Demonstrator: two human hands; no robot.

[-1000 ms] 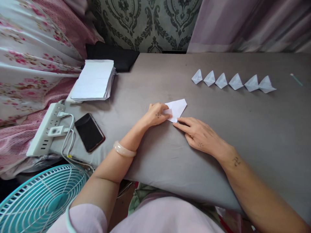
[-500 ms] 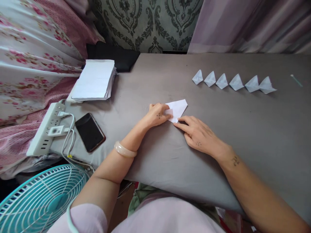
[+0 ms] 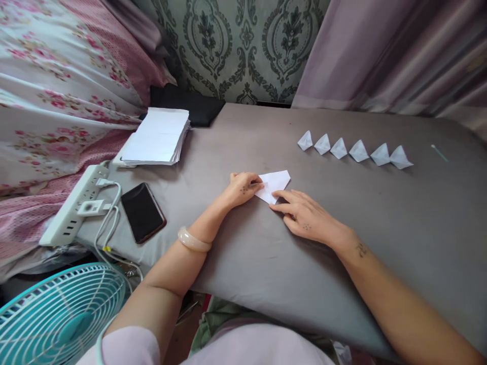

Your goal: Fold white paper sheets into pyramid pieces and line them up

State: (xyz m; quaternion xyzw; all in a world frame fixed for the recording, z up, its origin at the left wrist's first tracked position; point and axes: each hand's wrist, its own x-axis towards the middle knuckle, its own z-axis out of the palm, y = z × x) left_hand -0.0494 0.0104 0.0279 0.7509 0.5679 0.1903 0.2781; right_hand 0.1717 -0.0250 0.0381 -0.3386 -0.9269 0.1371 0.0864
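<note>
A partly folded sheet of white paper [image 3: 279, 181] lies on the grey cloth-covered table in front of me. My left hand [image 3: 242, 189] is closed on its left corner, thumb and fingers pinching the edge. On the paper's lower right side rests my right hand [image 3: 310, 215], its fingers stretched out and the fingertips touching the sheet. Part of the fold is hidden under the left fingers. Farther back to the right stand several small folded paper boats [image 3: 358, 151] in a slanting row.
At the back left is a stack of white paper [image 3: 155, 134] beside a black cloth-like item [image 3: 198, 107]. A phone [image 3: 143, 213] and a power strip [image 3: 74, 205] with cables lie left of my arm. A turquoise fan [image 3: 72, 319] stands below. A thin stick [image 3: 440, 153] lies far right.
The camera view has shifted, so the table's things sit lower in the picture. My right index finger has moved from the paper's edge onto its face. The left hand keeps its pinch.
</note>
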